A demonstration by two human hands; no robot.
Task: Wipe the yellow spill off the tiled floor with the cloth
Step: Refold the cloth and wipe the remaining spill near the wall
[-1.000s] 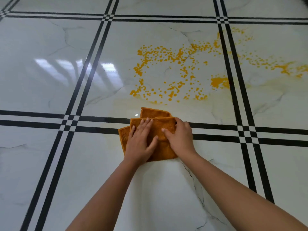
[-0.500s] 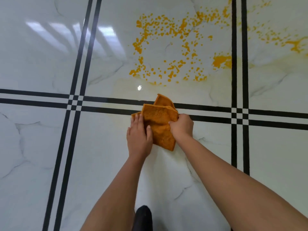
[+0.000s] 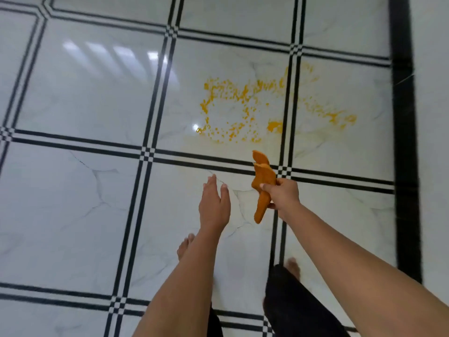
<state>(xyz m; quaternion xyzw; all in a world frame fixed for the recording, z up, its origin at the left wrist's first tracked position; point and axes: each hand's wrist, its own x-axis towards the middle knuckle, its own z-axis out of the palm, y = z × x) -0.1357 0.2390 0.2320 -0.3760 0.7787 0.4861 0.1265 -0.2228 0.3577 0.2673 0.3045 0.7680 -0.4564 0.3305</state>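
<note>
Right hand point(image 3: 283, 194) gripped the cloth point(image 3: 262, 184), nearer the yellow spill point(image 3: 243, 113) sprawling left-right farther out; left hand point(image 3: 213, 203) was open, empty.

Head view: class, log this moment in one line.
right hand grips orange cloth | left hand open, empty | yellow spill unwiped

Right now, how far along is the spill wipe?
Done: a faint smeared patch of tile just below the spill looks wiped. In hand: the right hand grips the bunched orange cloth, lifted off the floor; the left hand is open and empty. Left: nearly all of the yellow spill, which spreads across the black grout line to the right.
</note>
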